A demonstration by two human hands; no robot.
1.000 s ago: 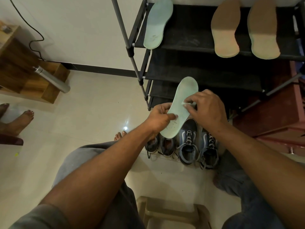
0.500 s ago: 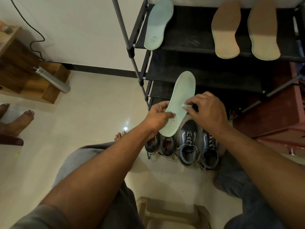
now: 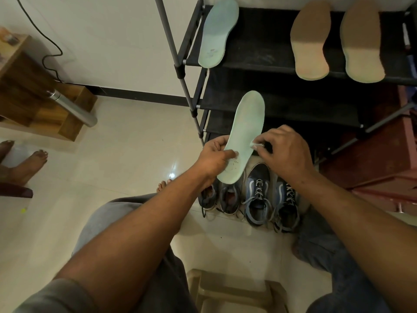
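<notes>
Pale mint-green insole (image 3: 244,136) at centre frame, long and narrow, toe end up, heel end down, lightly scuffed, with small dark specks near the heel. Gripped at its left edge by the left hand (image 3: 214,158), thumb across the face, fingers curled behind. Pinched in the fingertips of the right hand (image 3: 284,152), a small white wad (image 3: 255,145), pressed to the insole's right edge at mid-length. Held in the air in front of the black shoe rack (image 3: 259,55), above four shoes (image 3: 258,193) lined up on the floor at lower centre. Open tile floor (image 3: 126,154) to the left; rack posts close behind the toe end; beige stool (image 3: 232,288) at the bottom edge. On the rack's top shelf, upper right: one more mint insole (image 3: 217,33) overhanging the front rail, and two tan insoles (image 3: 310,41) side by side, apart from it
</notes>
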